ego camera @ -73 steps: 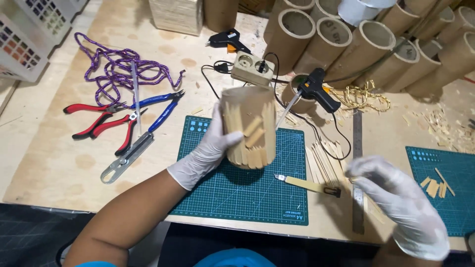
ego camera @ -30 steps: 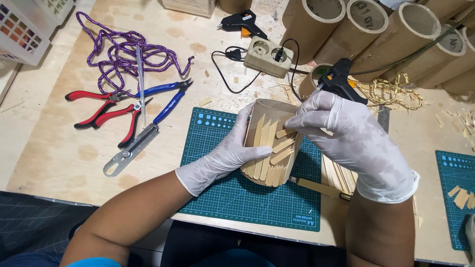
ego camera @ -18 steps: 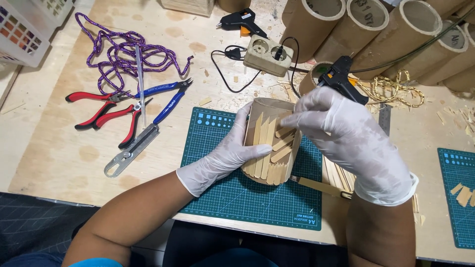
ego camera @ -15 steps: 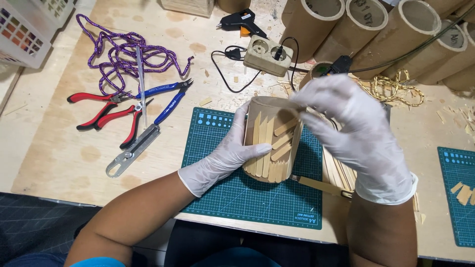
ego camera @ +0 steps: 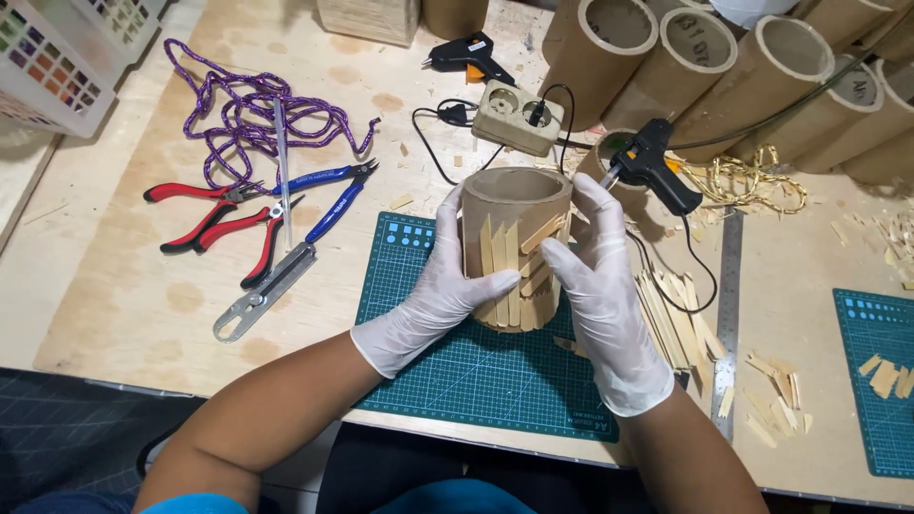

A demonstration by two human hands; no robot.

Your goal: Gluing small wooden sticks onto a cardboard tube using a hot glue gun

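- White plastic basket (ego camera: 67, 57) at the far left corner of the plywood tabletop (ego camera: 124, 305).
- Purple rope (ego camera: 249, 107) in a loose tangle beside it, red pliers (ego camera: 211, 221) and blue pliers (ego camera: 328, 190) just below, a flat metal tool (ego camera: 263, 293) touching them.
- Green cutting mat (ego camera: 457, 371) at the near edge, under both hands.
- Left hand (ego camera: 440, 295), in a white glove, wrapped round the left side of the cardboard tube (ego camera: 514, 243), thumb across the glued wooden sticks (ego camera: 514, 281).
- Cardboard tube upright over the cutting mat, open end up, between the two hands.
- Right hand (ego camera: 600, 286), gloved too, closed on the tube's right side, fingers up toward the rim.
- Beige power strip (ego camera: 517, 116) behind the tube, a black glue gun (ego camera: 655, 171) to its right.
- Loose sticks (ego camera: 681, 319) and a steel ruler (ego camera: 728, 314) right of the right hand.
- Larger cardboard tubes (ego camera: 724, 67) lying at the top right.
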